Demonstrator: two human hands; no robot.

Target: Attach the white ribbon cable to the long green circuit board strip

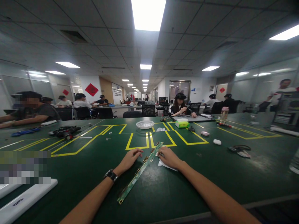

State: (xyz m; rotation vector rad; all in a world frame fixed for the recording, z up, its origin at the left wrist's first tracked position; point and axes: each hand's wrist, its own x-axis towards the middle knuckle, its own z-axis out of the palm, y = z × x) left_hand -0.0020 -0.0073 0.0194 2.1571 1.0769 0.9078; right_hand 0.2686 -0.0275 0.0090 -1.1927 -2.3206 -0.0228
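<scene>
Room: open office under ceiling light panels, people seated at long tables on the far side and far left.
Surface: dark green table (210, 174) marked out with yellow tape boxes (137, 141).
Item in hand: long narrow circuit strip (140, 171), lying flat on the table, running diagonally from near centre up to the first yellow box.
My left hand (129, 160): fingers resting on the table just left of the strip's upper half, closed on nothing; wristwatch (111, 175) on that wrist.
My right hand (169, 158): fingertips at the strip's far end, curled; I cannot tell whether they pinch it or merely press. White paper scrap (167, 165) lies under this hand.
Far items: white dish (145, 124), green-and-white box (182, 123), small white oval piece (217, 142), black tools (64, 131) far left, dark cable bundle (239, 148) right.
Step, as I judge it: steadying the strip while working its far end.
Next move calls for: left hand firm beside the strip, so that it cannot slide or flex.
</scene>
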